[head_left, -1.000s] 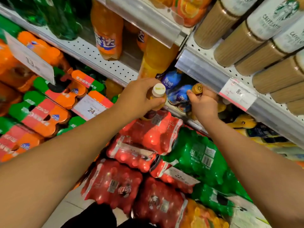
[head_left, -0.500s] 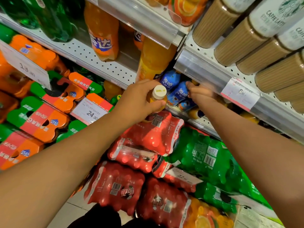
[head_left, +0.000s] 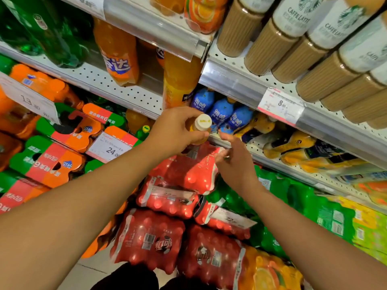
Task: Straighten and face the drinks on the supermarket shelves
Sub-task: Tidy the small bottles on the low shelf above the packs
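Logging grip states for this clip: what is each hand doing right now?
Left hand: closed around a small orange bottle with a white cap.
Right hand: empty, fingers loosely curled, just off the shelf edge.

My left hand (head_left: 176, 130) is extended forward, fingers curled closed in a grasp. My right hand (head_left: 235, 164) sits just right, fingers loosely parted, empty.
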Demonstrator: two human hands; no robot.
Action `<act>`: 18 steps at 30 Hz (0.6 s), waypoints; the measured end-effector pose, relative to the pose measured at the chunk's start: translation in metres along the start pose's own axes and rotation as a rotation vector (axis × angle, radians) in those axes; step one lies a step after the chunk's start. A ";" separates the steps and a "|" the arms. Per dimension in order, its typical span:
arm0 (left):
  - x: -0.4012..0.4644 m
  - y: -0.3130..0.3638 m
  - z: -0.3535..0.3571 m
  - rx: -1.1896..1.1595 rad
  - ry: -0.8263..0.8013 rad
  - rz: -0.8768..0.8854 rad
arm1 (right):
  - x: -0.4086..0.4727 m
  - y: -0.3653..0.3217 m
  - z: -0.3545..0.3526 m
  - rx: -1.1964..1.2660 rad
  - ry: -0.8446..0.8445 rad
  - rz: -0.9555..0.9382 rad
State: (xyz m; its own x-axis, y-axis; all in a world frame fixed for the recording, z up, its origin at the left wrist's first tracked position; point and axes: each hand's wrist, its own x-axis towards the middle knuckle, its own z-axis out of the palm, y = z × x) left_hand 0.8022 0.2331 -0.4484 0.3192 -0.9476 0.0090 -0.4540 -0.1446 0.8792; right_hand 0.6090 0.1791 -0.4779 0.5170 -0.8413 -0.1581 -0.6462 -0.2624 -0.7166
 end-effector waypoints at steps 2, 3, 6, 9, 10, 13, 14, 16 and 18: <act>0.000 0.014 0.010 0.002 -0.026 -0.036 | -0.017 0.004 -0.007 0.074 -0.076 0.011; 0.000 0.021 0.016 -0.020 -0.043 -0.060 | -0.021 0.005 -0.013 0.141 -0.079 0.029; -0.005 0.046 0.039 -0.065 -0.139 -0.084 | -0.028 0.012 -0.026 0.270 -0.063 0.071; -0.013 0.070 0.070 -0.093 -0.227 -0.057 | -0.038 0.026 -0.044 0.389 -0.069 0.058; -0.016 0.078 0.081 -0.084 -0.244 -0.041 | -0.042 0.034 -0.051 0.388 -0.057 0.042; -0.021 0.096 0.110 -0.024 -0.249 0.007 | -0.049 0.058 -0.073 0.190 -0.024 0.067; -0.022 0.102 0.119 0.019 -0.245 0.053 | -0.051 0.065 -0.079 0.157 -0.022 0.077; -0.022 0.115 0.135 0.108 -0.234 0.165 | -0.053 0.074 -0.094 0.162 -0.007 0.067; -0.022 0.126 0.147 0.189 -0.209 0.235 | -0.053 0.079 -0.111 0.156 0.055 0.024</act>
State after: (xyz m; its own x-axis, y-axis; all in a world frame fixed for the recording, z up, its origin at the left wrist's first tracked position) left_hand 0.6159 0.1936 -0.4078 0.0201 -0.9962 0.0852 -0.6463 0.0521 0.7613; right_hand 0.4680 0.1500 -0.4506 0.4684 -0.8721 -0.1418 -0.5604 -0.1692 -0.8107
